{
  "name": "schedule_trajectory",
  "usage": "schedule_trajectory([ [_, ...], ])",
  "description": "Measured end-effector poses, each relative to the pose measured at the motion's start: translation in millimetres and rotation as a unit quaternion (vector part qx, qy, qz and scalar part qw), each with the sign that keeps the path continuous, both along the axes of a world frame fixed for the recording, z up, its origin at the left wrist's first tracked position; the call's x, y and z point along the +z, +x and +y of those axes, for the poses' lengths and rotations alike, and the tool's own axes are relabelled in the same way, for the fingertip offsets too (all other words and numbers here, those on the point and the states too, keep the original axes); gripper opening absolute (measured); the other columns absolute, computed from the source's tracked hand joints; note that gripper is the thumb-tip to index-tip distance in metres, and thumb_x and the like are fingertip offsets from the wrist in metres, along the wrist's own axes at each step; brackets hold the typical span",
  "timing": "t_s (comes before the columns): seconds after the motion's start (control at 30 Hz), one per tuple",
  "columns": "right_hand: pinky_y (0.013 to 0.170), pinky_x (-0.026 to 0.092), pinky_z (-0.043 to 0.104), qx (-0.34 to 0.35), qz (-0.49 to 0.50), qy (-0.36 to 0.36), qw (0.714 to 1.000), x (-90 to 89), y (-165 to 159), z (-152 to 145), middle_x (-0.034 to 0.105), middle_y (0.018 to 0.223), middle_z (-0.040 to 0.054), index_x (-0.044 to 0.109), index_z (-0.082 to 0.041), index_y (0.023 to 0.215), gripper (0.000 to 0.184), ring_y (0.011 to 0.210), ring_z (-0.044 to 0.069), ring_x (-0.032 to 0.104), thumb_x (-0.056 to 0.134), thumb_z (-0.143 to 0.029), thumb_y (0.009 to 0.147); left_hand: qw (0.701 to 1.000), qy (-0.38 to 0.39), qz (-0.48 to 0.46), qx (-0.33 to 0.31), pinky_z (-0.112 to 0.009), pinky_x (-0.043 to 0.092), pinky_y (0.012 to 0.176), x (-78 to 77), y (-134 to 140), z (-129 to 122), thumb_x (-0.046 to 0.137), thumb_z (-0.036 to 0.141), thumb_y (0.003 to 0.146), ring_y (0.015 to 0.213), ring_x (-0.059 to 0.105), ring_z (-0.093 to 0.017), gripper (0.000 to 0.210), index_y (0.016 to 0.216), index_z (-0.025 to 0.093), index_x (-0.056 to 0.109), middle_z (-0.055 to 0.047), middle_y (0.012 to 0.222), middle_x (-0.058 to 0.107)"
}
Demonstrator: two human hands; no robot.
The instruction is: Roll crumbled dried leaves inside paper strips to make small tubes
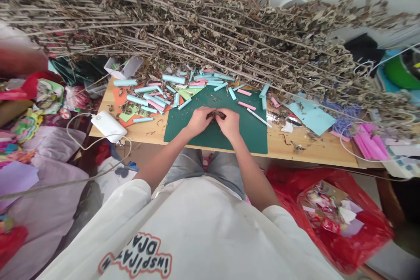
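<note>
Both hands meet over a dark green cutting mat (183, 133) on the wooden table. A small bundle of dried brown leaves (216, 115) is pinched between them. My left hand (201, 120) has its fingers closed on the bundle's left end. From the other side, my right hand (229, 122) grips its right end. The fingertips are partly hidden by the hands and leaves. Beyond the hands lie several rolled blue paper tubes (173, 79) and pink paper tubes (247, 106). A thin white stick (259, 117) rests across the mat's right edge.
A large heap of dried leafy stalks (197, 30) spans the table's back. At left lies a white power bank (109, 126) with a cable; orange paper (131, 100) is nearby. Light-blue paper (311, 113) sits at right. A red plastic bag (370, 227) of scraps stands below, right.
</note>
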State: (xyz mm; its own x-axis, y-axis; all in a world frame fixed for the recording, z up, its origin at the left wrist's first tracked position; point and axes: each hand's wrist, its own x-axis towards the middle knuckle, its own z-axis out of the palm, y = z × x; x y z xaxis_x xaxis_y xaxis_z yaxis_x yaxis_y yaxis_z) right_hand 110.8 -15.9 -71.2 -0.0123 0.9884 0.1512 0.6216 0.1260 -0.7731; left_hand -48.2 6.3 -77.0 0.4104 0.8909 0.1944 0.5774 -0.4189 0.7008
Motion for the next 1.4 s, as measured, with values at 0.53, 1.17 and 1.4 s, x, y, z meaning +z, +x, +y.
schedule_trajectory([
  [0.53,0.072,0.056,0.033,-0.13,0.209,-0.043,0.968,-9.7,14.3,10.1,0.077,0.084,0.0055,0.077,-0.016,0.091,0.029,0.075,0.021,0.07,0.069,-0.037,0.073,0.996,-0.015,-0.06,0.061,-0.031,0.051,0.081,8.4,-4.4,7.8,0.06,0.016,0.083,0.082,0.065,-0.019,0.012,0.091,0.018,0.069,-0.005,0.087,0.072],
  [1.17,0.084,0.052,0.037,0.037,-0.055,-0.008,0.998,-1.4,11.0,9.7,0.072,0.087,0.0069,0.076,-0.02,0.094,0.025,0.081,0.022,0.065,0.059,-0.016,0.076,0.998,0.038,0.011,-0.052,-0.037,0.048,0.09,2.1,-0.7,5.5,0.059,0.014,0.082,0.097,0.062,-0.024,0.025,0.105,0.015,0.07,-0.011,0.103,0.07],
  [1.4,0.066,0.055,0.032,-0.097,0.248,-0.053,0.962,-1.0,21.7,13.7,0.073,0.079,0.0027,0.074,-0.018,0.092,0.027,0.066,0.017,0.064,0.066,-0.037,0.074,0.993,-0.034,-0.104,0.05,-0.027,0.051,0.075,11.6,-5.4,11.9,0.059,0.013,0.077,0.076,0.065,-0.016,0.019,0.093,0.015,0.07,-0.005,0.087,0.072],
])
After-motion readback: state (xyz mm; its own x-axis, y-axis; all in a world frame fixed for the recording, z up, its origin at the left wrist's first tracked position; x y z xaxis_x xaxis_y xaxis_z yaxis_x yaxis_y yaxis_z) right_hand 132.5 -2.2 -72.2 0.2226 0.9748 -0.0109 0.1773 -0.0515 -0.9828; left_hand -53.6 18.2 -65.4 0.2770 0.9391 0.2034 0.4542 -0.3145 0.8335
